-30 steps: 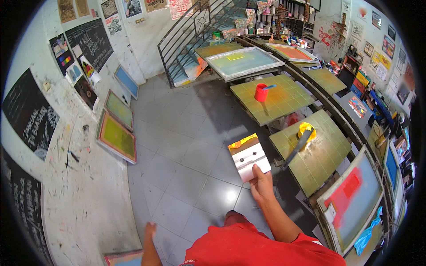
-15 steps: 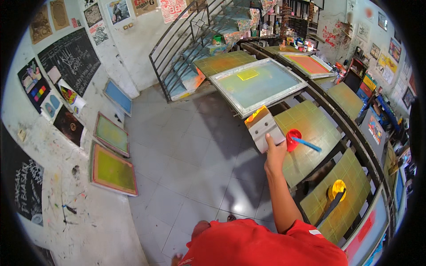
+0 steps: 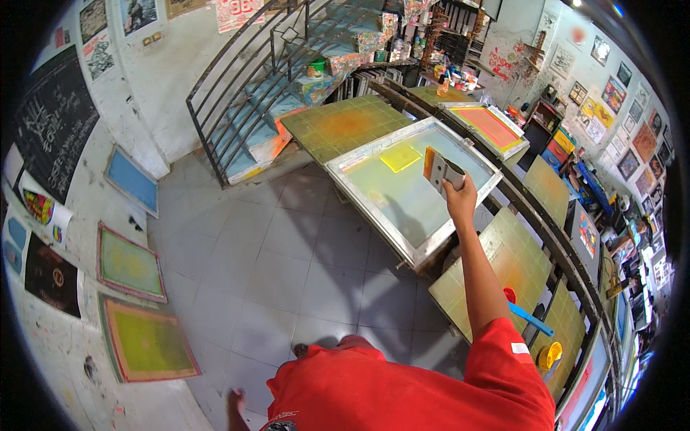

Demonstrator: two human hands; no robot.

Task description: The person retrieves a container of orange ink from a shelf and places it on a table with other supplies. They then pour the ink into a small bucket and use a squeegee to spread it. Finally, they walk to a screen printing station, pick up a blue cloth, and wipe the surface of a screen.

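Note:
My right hand (image 3: 458, 195) grips a grey squeegee (image 3: 444, 174) with yellow-orange ink along its blade edge. The squeegee is above the right part of a screen-printing frame (image 3: 371, 218), apart from the mesh as far as I can tell. Pale blue-green mesh fills this white-edged frame, with a bright yellow rectangle (image 3: 399, 158) towards its far left. Low at my left side hangs my left hand (image 3: 236, 399), small and partly blurred; its fingers cannot be made out.
Green-yellow printing boards (image 3: 496, 267) stand around a dark metal rail (image 3: 525, 226). Close to my right arm are a red ink pot (image 3: 509, 294) with a blue-handled tool (image 3: 530, 319) and a yellow pot (image 3: 550, 355). Screens (image 3: 147, 334) lean on the left wall; a railed staircase (image 3: 248, 133) rises behind.
My right hand has carried the squeegee forward, from beside the red pot to above the screen. My body and view have moved nearer the screen, and my left hand shows more at the lower left.

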